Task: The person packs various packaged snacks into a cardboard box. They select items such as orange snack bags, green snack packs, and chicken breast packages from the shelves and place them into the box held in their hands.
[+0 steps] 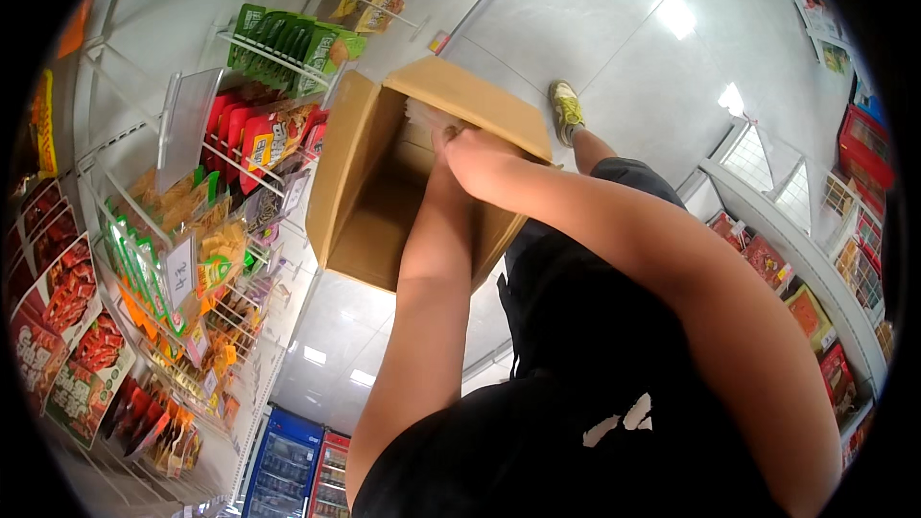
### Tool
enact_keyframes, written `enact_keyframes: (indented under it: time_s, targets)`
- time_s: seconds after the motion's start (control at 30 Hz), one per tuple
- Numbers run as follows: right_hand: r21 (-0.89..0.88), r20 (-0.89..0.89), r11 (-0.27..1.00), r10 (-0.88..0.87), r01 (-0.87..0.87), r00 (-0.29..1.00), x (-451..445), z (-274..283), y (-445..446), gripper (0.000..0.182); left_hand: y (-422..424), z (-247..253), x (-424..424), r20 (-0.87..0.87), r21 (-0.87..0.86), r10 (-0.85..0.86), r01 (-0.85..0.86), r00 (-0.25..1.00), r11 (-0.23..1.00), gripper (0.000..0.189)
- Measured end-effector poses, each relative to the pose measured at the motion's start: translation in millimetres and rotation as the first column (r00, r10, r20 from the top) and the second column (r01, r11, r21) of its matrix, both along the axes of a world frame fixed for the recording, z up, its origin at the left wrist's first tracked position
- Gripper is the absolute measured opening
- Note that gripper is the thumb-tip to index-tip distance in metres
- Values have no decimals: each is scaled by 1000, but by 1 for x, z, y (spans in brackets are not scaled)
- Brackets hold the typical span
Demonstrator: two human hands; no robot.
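Observation:
An upright cardboard box with its top flaps spread stands before me. Both my arms reach to its far end. My right hand is closed near the rim, at the edge of a whitish translucent plastic item inside the box. My left hand meets it there, its fingers mostly hidden behind the right one. Which hand grips the plastic cannot be told. The inner floor of the box shows brown cardboard in shadow.
At left, a rack holds green snack packets, red snack packets and a clear plastic divider. A shoe is on the tiled floor. Shelves with packaged goods stand right; a blue drinks fridge is at the bottom.

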State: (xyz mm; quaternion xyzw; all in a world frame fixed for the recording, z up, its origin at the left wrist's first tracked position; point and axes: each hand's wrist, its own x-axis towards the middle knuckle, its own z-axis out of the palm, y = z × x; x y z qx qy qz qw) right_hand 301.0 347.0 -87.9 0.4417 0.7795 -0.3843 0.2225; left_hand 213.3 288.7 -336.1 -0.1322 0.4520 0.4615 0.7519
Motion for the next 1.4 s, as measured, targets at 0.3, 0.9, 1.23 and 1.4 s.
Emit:
enact_keyframes:
  time_s: [0.3,0.9,1.23,1.4]
  targets:
    - [610,-411,790,389,-69,825,63,81,13,38,33,5,10,-48,-66,-48,44,998,997,48]
    - [500,-458,840,464,-213,758,77,66,-3,32,11,135,16,-337,56,170,-161,926,985,54]
    - [-22,-315,971,-233,238,920,69,35,20,61,3,141,15,-741,108,-75,228,667,968,81]
    - [88,-395,980,-129,177,910,73,29,17,58,-14,94,12,-953,150,-3,482,302,863,95]
